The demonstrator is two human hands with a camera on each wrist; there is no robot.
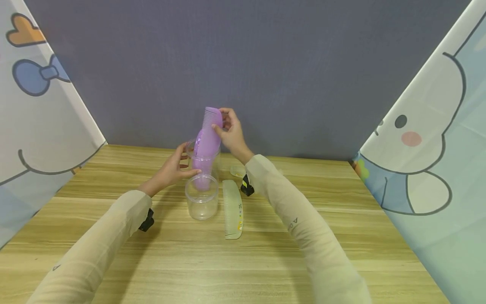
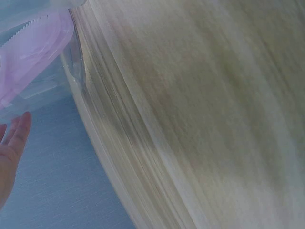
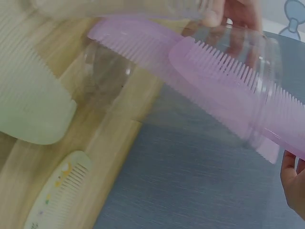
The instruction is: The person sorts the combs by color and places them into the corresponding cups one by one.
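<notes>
My right hand (image 1: 233,133) pinches a purple comb (image 1: 213,120) near its upper end, thumb in front and fingers behind. Its lower part is inside a clear plastic container (image 3: 186,114). Another purple comb (image 3: 124,40) leans in the same container, overlapping the held one. My left hand (image 1: 172,169) holds the container from the left, thumb at the near side and fingers around the far side. In front of it stands a second clear container (image 1: 203,207). To the right lies a pale green comb (image 1: 233,211), teeth facing left.
A smaller pale green comb (image 3: 59,191) with printed decoration lies farther back, partly hidden by the right sleeve in the head view. Behind the wooden table (image 1: 182,261) rises a grey panel (image 1: 243,76). Cartoon-printed sheets (image 1: 421,160) flank both sides.
</notes>
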